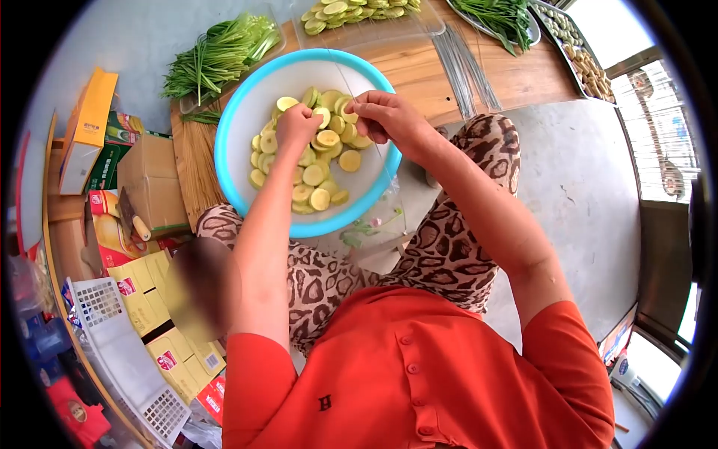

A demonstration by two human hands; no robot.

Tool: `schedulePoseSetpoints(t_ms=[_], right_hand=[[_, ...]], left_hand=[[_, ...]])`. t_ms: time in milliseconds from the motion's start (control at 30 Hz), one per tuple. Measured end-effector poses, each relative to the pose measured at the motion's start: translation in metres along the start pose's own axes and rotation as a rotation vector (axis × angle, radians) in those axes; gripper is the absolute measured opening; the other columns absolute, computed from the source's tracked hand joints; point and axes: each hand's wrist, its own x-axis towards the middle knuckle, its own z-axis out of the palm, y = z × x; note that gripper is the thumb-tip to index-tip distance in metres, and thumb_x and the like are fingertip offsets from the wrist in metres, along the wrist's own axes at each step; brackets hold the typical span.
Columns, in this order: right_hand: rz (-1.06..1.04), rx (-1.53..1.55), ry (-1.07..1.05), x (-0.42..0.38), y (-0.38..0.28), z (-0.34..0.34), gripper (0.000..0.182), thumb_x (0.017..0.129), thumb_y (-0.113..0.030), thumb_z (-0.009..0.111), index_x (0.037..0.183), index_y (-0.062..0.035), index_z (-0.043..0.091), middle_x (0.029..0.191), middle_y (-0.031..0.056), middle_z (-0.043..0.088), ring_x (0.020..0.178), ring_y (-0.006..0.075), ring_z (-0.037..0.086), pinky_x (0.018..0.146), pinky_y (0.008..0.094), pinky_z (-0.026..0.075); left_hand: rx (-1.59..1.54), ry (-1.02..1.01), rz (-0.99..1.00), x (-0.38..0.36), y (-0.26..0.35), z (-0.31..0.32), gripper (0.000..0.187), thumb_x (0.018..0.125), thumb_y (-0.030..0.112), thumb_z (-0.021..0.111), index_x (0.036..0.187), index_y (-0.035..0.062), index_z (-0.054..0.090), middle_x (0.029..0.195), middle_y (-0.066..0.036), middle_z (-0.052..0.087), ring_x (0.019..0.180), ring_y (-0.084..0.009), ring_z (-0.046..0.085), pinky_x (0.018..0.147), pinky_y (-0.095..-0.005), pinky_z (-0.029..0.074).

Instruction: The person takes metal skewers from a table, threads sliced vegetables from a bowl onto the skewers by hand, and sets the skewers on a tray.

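Note:
Many round green-yellow vegetable slices (314, 176) lie in a white bowl with a blue rim (228, 183). Over the heap, my left hand (297, 129) is closed, with a pale slice (321, 117) at its fingertips. To its right, my right hand (390, 121) has its fingertips pinched at a thin skewer-like rod (343, 75), which slants across the bowl. The far side of its fingers is partly hidden.
Metal skewers (465, 69) and wooden skewers (196, 161) lie on the wooden board (516, 78). Behind are green stalks (217, 60), a tray of slices (359, 10) and leafy greens (497, 15). A knife (134, 217) and cartons (153, 176) stand left.

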Motion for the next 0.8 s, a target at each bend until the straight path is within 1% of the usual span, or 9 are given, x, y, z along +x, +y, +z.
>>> schedulePoseSetpoints(t_ms=[67, 133, 167, 300, 467, 567, 600, 667, 800], right_hand=[[-0.007, -0.057, -0.010, -0.003, -0.003, 0.003, 0.017, 0.094, -0.017, 0.048, 0.098, -0.0043, 0.059, 0.064, -0.0002, 0.054, 0.050, 0.0062, 0.039, 0.048, 0.0197, 0.031], [0.000, -0.063, -0.041, -0.006, -0.003, 0.006, 0.017, 0.095, -0.017, 0.048, 0.098, -0.0041, 0.059, 0.064, -0.0005, 0.053, 0.051, 0.0061, 0.040, 0.048, 0.0196, 0.031], [0.013, -0.072, -0.058, -0.007, -0.003, 0.008, 0.017, 0.095, -0.017, 0.048, 0.098, -0.0040, 0.059, 0.064, -0.0006, 0.053, 0.051, 0.0059, 0.040, 0.048, 0.0195, 0.031], [0.047, -0.102, -0.130, -0.013, -0.001, 0.019, 0.018, 0.096, -0.018, 0.048, 0.097, -0.0042, 0.059, 0.063, -0.0011, 0.052, 0.050, 0.0056, 0.039, 0.048, 0.0194, 0.031], [0.081, -0.102, -0.208, -0.017, 0.004, 0.036, 0.018, 0.097, -0.020, 0.047, 0.097, -0.0062, 0.059, 0.061, -0.0030, 0.050, 0.050, 0.0048, 0.037, 0.047, 0.0193, 0.029], [0.094, -0.095, -0.212, -0.018, 0.007, 0.038, 0.019, 0.097, -0.021, 0.047, 0.097, -0.0069, 0.060, 0.060, -0.0042, 0.048, 0.050, 0.0046, 0.036, 0.047, 0.0190, 0.028], [0.100, -0.097, -0.212, -0.019, 0.008, 0.039, 0.019, 0.097, -0.021, 0.047, 0.097, -0.0069, 0.060, 0.060, -0.0042, 0.048, 0.050, 0.0046, 0.036, 0.047, 0.0190, 0.028], [0.105, -0.137, -0.197, -0.020, 0.008, 0.040, 0.020, 0.098, -0.022, 0.046, 0.097, -0.0068, 0.059, 0.059, -0.0049, 0.046, 0.050, 0.0046, 0.035, 0.047, 0.0195, 0.027], [0.122, -0.155, -0.204, -0.018, 0.014, 0.039, 0.021, 0.098, -0.023, 0.046, 0.096, -0.0059, 0.059, 0.058, -0.0056, 0.043, 0.050, 0.0043, 0.033, 0.046, 0.0203, 0.025]], left_hand=[[-0.274, -0.102, -0.098, 0.008, -0.010, -0.012, 0.023, 0.076, 0.023, 0.072, 0.078, 0.0045, 0.059, 0.079, -0.007, 0.065, 0.072, -0.0189, 0.064, 0.064, -0.0346, 0.053], [-1.037, -0.187, -0.247, -0.011, -0.001, -0.043, 0.018, 0.082, 0.015, 0.068, 0.090, 0.0033, 0.057, 0.094, -0.009, 0.065, 0.079, -0.0217, 0.065, 0.068, -0.0332, 0.056], [-1.201, -0.251, -0.220, -0.020, 0.001, -0.061, 0.020, 0.086, 0.012, 0.065, 0.098, 0.0015, 0.054, 0.104, -0.013, 0.061, 0.088, -0.0279, 0.065, 0.073, -0.0352, 0.057], [-1.433, -0.273, -0.150, -0.036, -0.007, -0.097, 0.028, 0.085, 0.019, 0.069, 0.100, 0.0017, 0.053, 0.104, -0.013, 0.061, 0.096, -0.0257, 0.063, 0.076, -0.0310, 0.054], [-1.306, -0.058, 0.018, -0.058, -0.013, -0.103, 0.037, 0.079, 0.011, 0.073, 0.107, 0.0013, 0.052, 0.103, -0.011, 0.060, 0.085, -0.0191, 0.062, 0.076, -0.0268, 0.051], [-0.692, 0.158, 0.192, -0.074, 0.003, -0.103, 0.051, 0.070, 0.006, 0.078, 0.114, 0.0005, 0.053, 0.106, -0.010, 0.058, 0.092, -0.0206, 0.060, 0.080, -0.0298, 0.050], [-0.696, 0.157, 0.187, -0.075, 0.002, -0.101, 0.051, 0.070, 0.006, 0.078, 0.114, 0.0005, 0.053, 0.106, -0.010, 0.058, 0.092, -0.0206, 0.060, 0.080, -0.0298, 0.050], [-0.121, 0.345, 0.418, -0.077, 0.001, -0.097, 0.055, 0.065, 0.009, 0.081, 0.114, 0.0027, 0.057, 0.107, -0.010, 0.058, 0.096, -0.0239, 0.058, 0.082, -0.0331, 0.050], [-0.022, 0.349, 0.376, -0.078, 0.001, -0.091, 0.055, 0.063, 0.013, 0.081, 0.113, 0.0044, 0.059, 0.108, -0.011, 0.057, 0.097, -0.0256, 0.058, 0.083, -0.0343, 0.049]])
